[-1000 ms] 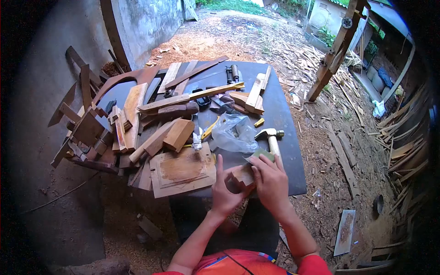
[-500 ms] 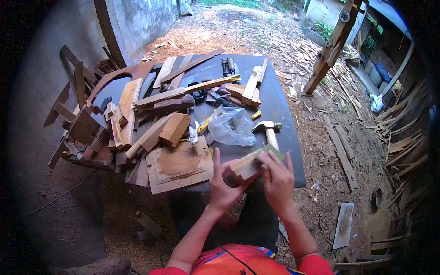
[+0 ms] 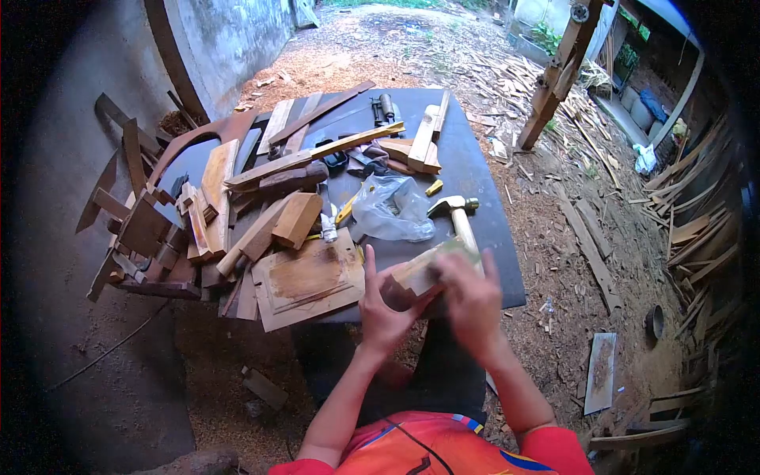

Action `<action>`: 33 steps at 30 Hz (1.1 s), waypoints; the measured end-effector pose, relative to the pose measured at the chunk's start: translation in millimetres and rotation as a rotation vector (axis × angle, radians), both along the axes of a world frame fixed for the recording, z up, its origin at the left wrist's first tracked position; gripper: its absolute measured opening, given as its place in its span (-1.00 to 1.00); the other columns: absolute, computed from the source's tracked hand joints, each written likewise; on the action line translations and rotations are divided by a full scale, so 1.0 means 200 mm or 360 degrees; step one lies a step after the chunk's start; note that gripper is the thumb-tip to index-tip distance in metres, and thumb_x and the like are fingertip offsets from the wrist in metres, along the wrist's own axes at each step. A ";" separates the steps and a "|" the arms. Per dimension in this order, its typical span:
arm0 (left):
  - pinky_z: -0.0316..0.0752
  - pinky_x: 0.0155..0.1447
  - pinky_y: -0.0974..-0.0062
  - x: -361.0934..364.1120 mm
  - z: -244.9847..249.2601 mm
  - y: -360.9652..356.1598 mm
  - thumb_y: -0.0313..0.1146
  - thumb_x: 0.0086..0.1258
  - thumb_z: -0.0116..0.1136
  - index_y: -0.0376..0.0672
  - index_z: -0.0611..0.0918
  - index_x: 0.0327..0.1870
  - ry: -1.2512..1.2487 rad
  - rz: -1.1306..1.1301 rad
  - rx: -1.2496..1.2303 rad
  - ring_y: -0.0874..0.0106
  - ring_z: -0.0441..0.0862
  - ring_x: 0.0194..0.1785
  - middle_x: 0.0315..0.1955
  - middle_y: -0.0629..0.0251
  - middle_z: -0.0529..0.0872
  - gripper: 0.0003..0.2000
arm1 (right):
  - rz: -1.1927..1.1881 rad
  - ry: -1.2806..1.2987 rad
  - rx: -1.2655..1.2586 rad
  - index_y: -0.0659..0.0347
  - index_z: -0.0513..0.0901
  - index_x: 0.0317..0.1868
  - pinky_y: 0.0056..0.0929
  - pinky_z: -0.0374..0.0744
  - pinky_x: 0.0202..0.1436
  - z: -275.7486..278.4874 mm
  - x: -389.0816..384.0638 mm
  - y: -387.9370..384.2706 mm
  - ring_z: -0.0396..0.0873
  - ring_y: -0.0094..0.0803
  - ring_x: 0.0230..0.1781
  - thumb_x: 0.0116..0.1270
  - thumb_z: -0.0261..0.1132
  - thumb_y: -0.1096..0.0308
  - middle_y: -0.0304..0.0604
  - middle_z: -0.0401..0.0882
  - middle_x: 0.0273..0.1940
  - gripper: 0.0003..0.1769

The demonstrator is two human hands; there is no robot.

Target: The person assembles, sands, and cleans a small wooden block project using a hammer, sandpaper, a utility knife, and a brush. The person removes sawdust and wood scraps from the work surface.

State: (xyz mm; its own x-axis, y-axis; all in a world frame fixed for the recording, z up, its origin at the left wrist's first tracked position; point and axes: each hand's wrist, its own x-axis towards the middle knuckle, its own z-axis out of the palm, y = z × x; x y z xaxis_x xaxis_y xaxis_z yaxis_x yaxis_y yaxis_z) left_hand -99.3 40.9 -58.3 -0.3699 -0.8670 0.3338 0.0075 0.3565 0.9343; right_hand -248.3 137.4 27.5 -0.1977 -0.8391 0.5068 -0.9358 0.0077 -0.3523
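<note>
My left hand point(image 3: 385, 310) grips the near left end of a wooden block point(image 3: 413, 277), thumb and fingers on either side and the index finger raised. My right hand point(image 3: 469, 305), smeared by motion, is on the block's right part with its fingers on a green piece that looks like sandpaper point(image 3: 453, 246), partly hidden behind them. The block is tilted over the near edge of the dark table. Just beyond it lies a hammer point(image 3: 461, 222) with a pale wooden handle. A clear plastic bag point(image 3: 393, 210) rests to the hammer's left.
Wood offcuts point(image 3: 297, 220), a flat wooden panel point(image 3: 311, 281) and a chisel-like tool point(image 3: 327, 218) crowd the table's left side. A wooden plane-like piece point(image 3: 426, 138) lies farther back on the dark tabletop point(image 3: 495, 261). A wooden post point(image 3: 554, 87) stands to the right.
My right hand has shifted slightly left and nearer, and is now blurred over the block. My left hand keeps its hold. The whole view has shifted a little.
</note>
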 end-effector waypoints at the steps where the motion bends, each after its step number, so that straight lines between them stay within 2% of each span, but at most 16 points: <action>1: 0.75 0.41 0.26 0.00 -0.01 -0.01 -0.35 0.18 0.86 -0.19 -0.21 0.92 0.0003 -0.0007 -0.0015 0.25 0.85 0.27 0.27 0.06 0.81 0.47 | -0.0252 -0.0097 -0.0005 0.20 0.75 0.42 0.26 0.33 0.77 -0.03 -0.06 -0.03 0.74 0.01 0.44 0.69 0.27 0.43 0.04 0.84 0.30 -0.62; 4: 0.74 0.42 0.25 0.02 -0.03 -0.01 -0.36 0.20 0.85 -0.22 -0.18 0.91 0.0108 -0.0039 -0.0014 0.26 0.84 0.28 0.28 0.07 0.81 0.44 | -0.0366 -0.0044 -0.0029 0.24 0.70 0.46 0.27 0.34 0.76 -0.13 0.01 0.01 0.75 0.05 0.40 0.68 0.30 0.43 0.08 0.82 0.30 -0.58; 9: 0.71 0.47 0.21 0.06 0.01 -0.02 -0.40 0.25 0.79 -0.18 -0.08 0.92 0.0020 -0.0060 0.0006 0.20 0.83 0.32 0.27 0.04 0.81 0.34 | -0.0113 -0.0209 0.0041 0.27 0.65 0.53 0.21 0.34 0.79 -0.11 -0.13 0.11 0.69 0.07 0.51 0.65 0.30 0.48 0.09 0.78 0.40 -0.51; 13: 0.69 0.51 0.21 0.06 -0.01 0.00 -0.38 0.25 0.80 -0.18 -0.04 0.91 0.0054 -0.0062 0.0047 0.19 0.83 0.33 0.28 0.03 0.81 0.33 | 0.0102 -0.0009 0.0001 0.26 0.69 0.49 0.24 0.30 0.81 -0.06 0.06 0.06 0.65 0.01 0.57 0.58 0.34 0.52 0.05 0.75 0.47 -0.50; 16: 0.70 0.50 0.21 0.05 0.00 0.00 -0.37 0.24 0.81 -0.18 -0.01 0.91 0.0019 -0.0012 0.0061 0.19 0.83 0.33 0.29 0.02 0.81 0.32 | 0.0267 0.0012 0.0023 0.28 0.68 0.48 0.27 0.30 0.80 -0.05 0.04 0.04 0.64 0.01 0.57 0.55 0.36 0.53 0.09 0.76 0.45 -0.49; 18: 0.70 0.49 0.21 0.05 0.00 0.02 -0.37 0.23 0.81 -0.19 0.00 0.91 0.0005 0.0022 0.0049 0.19 0.83 0.32 0.29 0.02 0.81 0.32 | -0.0082 -0.0005 -0.0024 0.28 0.71 0.42 0.29 0.36 0.76 -0.04 -0.01 -0.01 0.69 0.08 0.50 0.53 0.34 0.52 0.14 0.77 0.40 -0.53; 20: 0.71 0.47 0.22 0.04 -0.02 0.01 -0.36 0.23 0.82 -0.19 0.01 0.91 0.0025 0.0019 -0.0009 0.19 0.84 0.31 0.28 0.03 0.82 0.32 | -0.0155 0.0078 -0.0046 0.28 0.72 0.39 0.27 0.43 0.72 -0.09 0.10 -0.01 0.69 0.10 0.50 0.53 0.35 0.49 0.12 0.76 0.41 -0.55; 22: 0.73 0.43 0.23 0.04 -0.03 0.01 -0.35 0.22 0.83 -0.20 0.01 0.91 0.0020 0.0041 -0.0018 0.20 0.85 0.29 0.28 0.03 0.82 0.33 | 0.0219 0.0121 -0.0031 0.26 0.74 0.36 0.24 0.47 0.70 -0.07 0.21 0.06 0.68 0.07 0.53 0.51 0.39 0.45 0.05 0.77 0.43 -0.56; 24: 0.75 0.39 0.24 0.05 -0.01 0.01 -0.36 0.22 0.83 -0.21 0.01 0.90 0.0013 0.0043 0.0002 0.20 0.86 0.27 0.28 0.04 0.82 0.32 | 0.0290 0.0028 -0.0035 0.24 0.74 0.37 0.26 0.44 0.72 -0.08 0.10 0.04 0.68 0.04 0.53 0.51 0.40 0.43 0.03 0.78 0.42 -0.56; 25: 0.76 0.37 0.24 0.05 0.03 0.01 -0.37 0.23 0.82 -0.21 0.02 0.90 0.0014 0.0031 0.0028 0.20 0.86 0.26 0.28 0.05 0.82 0.31 | 0.0085 -0.0051 0.0010 0.14 0.76 0.40 0.28 0.37 0.76 -0.04 0.06 0.00 0.65 0.00 0.57 0.44 0.42 0.55 -0.06 0.79 0.42 -0.48; 26: 0.78 0.34 0.24 0.04 0.05 0.02 -0.39 0.24 0.81 -0.22 0.02 0.90 0.0027 0.0024 0.0053 0.20 0.87 0.25 0.28 0.05 0.82 0.30 | -0.0053 0.0073 -0.0013 0.17 0.75 0.41 0.26 0.39 0.75 -0.05 0.03 -0.02 0.65 0.06 0.55 0.45 0.41 0.53 0.00 0.77 0.43 -0.48; 28: 0.79 0.29 0.23 0.03 -0.02 0.00 -0.41 0.23 0.80 -0.24 0.02 0.90 -0.0021 0.0074 -0.0102 0.21 0.87 0.22 0.28 0.09 0.83 0.30 | -0.0020 0.0052 -0.0009 0.21 0.74 0.41 0.23 0.40 0.75 -0.09 0.16 -0.03 0.65 0.10 0.55 0.44 0.42 0.53 0.06 0.76 0.44 -0.48; 29: 0.79 0.30 0.23 0.04 -0.05 -0.01 -0.41 0.22 0.80 -0.24 0.02 0.90 -0.0112 0.0109 -0.0169 0.21 0.87 0.22 0.28 0.09 0.83 0.31 | 0.0223 0.0037 -0.0045 0.24 0.74 0.39 0.19 0.43 0.72 -0.10 0.22 -0.01 0.66 0.13 0.53 0.41 0.43 0.54 0.11 0.76 0.41 -0.47; 31: 0.79 0.30 0.24 0.06 0.00 0.01 -0.38 0.24 0.79 -0.22 0.01 0.90 -0.0194 0.0130 -0.0219 0.23 0.88 0.22 0.28 0.11 0.83 0.30 | 0.0305 0.0004 -0.0059 0.24 0.75 0.34 0.19 0.47 0.69 -0.05 0.21 -0.01 0.72 0.08 0.45 0.43 0.39 0.51 0.08 0.79 0.36 -0.53; 32: 0.78 0.32 0.24 0.03 -0.03 -0.01 -0.38 0.28 0.75 -0.20 0.03 0.90 0.0178 -0.0002 -0.0142 0.23 0.88 0.22 0.29 0.11 0.83 0.25 | 0.0310 -0.0014 -0.0038 0.27 0.75 0.31 0.17 0.50 0.67 -0.01 0.12 -0.04 0.74 0.04 0.42 0.44 0.36 0.49 0.08 0.79 0.35 -0.56; 33: 0.78 0.33 0.25 0.04 -0.01 0.00 -0.38 0.28 0.75 -0.20 0.03 0.90 0.0130 0.0009 -0.0048 0.24 0.88 0.21 0.29 0.11 0.83 0.25 | 0.0177 -0.0054 0.0044 0.24 0.76 0.28 0.18 0.53 0.61 0.07 0.09 -0.07 0.77 0.04 0.35 0.40 0.38 0.48 0.05 0.80 0.28 -0.56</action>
